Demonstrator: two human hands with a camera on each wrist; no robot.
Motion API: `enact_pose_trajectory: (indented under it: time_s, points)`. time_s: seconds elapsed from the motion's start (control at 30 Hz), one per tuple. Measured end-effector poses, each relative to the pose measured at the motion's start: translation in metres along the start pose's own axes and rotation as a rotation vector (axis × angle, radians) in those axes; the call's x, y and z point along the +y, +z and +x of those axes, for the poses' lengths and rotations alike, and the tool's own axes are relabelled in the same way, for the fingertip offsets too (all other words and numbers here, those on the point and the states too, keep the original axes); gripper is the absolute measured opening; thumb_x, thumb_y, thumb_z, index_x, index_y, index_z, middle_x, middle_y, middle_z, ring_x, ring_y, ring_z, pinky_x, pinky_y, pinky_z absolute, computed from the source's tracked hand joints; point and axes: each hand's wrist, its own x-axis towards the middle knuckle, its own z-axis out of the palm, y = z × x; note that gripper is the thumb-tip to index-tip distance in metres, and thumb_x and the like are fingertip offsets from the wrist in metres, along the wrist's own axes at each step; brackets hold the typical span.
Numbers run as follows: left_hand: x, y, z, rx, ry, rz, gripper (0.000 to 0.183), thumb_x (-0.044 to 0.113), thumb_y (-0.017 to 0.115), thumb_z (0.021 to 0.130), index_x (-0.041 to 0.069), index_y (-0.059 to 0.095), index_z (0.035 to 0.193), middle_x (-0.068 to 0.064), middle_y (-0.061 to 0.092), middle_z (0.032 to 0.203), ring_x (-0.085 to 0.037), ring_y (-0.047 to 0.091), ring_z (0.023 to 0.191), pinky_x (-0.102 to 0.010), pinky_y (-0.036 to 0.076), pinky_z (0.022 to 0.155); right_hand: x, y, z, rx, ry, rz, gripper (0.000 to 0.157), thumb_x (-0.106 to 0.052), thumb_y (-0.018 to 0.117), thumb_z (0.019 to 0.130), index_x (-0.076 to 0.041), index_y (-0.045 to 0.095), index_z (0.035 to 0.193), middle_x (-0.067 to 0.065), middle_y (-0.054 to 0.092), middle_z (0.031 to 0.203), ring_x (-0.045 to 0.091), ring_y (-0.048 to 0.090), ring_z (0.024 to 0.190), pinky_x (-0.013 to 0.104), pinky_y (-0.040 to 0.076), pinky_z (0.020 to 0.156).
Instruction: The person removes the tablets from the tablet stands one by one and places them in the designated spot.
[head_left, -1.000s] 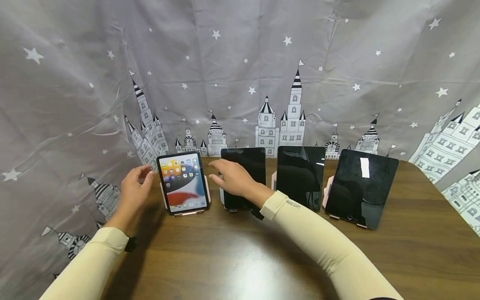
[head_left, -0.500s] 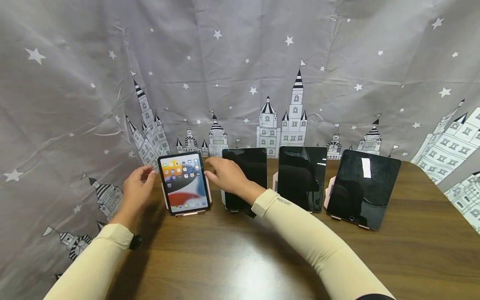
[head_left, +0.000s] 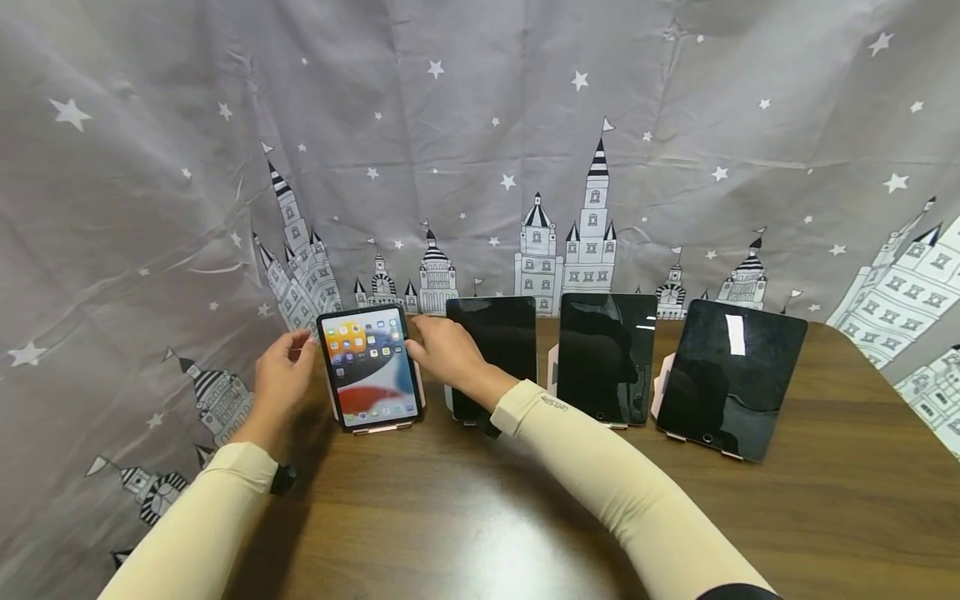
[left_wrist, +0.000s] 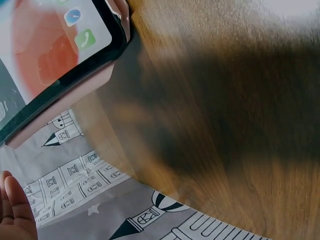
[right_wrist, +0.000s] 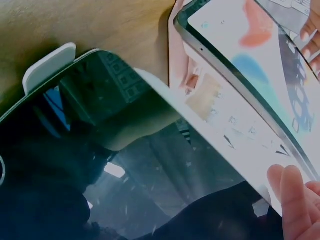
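Note:
A tablet (head_left: 367, 367) with a lit screen of app icons leans on a pink stand (head_left: 382, 428) at the left of the row. My left hand (head_left: 283, 377) is beside its left edge, fingers and thumb loosely bent and apart. In the left wrist view, a gap shows between that hand (left_wrist: 17, 212) and the tablet (left_wrist: 50, 45). My right hand (head_left: 448, 352) reaches across a dark tablet (head_left: 498, 333) to the lit one's upper right edge. Whether the right fingertips (right_wrist: 292, 195) touch that edge, I cannot tell.
Two more dark tablets stand to the right, a middle one (head_left: 606, 358) and a far right one (head_left: 731, 379), both propped on stands. The wooden table (head_left: 480, 508) curves at its right end. A grey curtain (head_left: 480, 150) printed with castles hangs close behind and at the left.
My right hand has moved left to the lit tablet's right edge. My left hand has shifted slightly right, closer to the left edge. The tablets stay in place.

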Motion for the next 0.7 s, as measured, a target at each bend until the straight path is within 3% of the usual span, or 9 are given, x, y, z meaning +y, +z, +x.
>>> enact_pose_trajectory:
  time_s: [0.17,0.37,0.57,0.7]
  points:
    - [0.002,0.003,-0.001,-0.016,-0.005,-0.012,0.037,0.024,0.053,0.102,-0.002,0.062,0.126,-0.023,0.068,0.112,-0.032,0.062,0.096,-0.033,0.044,0.081,-0.001,0.003,0.002,-0.004,0.013,0.042,0.03,-0.027,0.06,0.099,-0.006,0.064,0.12,0.005,0.07,0.101,0.018,0.066,0.089,0.034,0.054,0.078]
    - [0.007,0.004,-0.002,-0.022,-0.071,-0.069,0.037,0.026,0.052,0.103,-0.002,0.063,0.126,-0.023,0.067,0.113,-0.029,0.06,0.098,-0.03,0.044,0.08,-0.002,0.008,0.005,0.007,0.039,0.091,0.037,-0.026,0.06,0.099,-0.004,0.062,0.128,0.008,0.07,0.112,0.018,0.066,0.097,0.033,0.054,0.082]
    - [0.009,0.004,0.0,-0.067,-0.105,-0.065,0.04,0.026,0.05,0.104,-0.002,0.06,0.129,-0.023,0.064,0.12,-0.032,0.058,0.104,-0.034,0.044,0.083,-0.006,0.011,0.006,0.009,0.052,0.124,0.022,-0.025,0.062,0.098,-0.007,0.064,0.11,0.001,0.061,0.081,0.015,0.059,0.076,0.03,0.048,0.066]
    - [0.01,0.005,-0.001,-0.07,-0.113,-0.058,0.039,0.025,0.049,0.104,-0.003,0.059,0.13,-0.023,0.063,0.119,-0.031,0.057,0.104,-0.031,0.044,0.081,-0.009,0.013,0.005,0.019,0.08,0.147,0.025,-0.026,0.064,0.097,-0.006,0.064,0.114,-0.001,0.059,0.081,0.014,0.058,0.078,0.03,0.048,0.068]
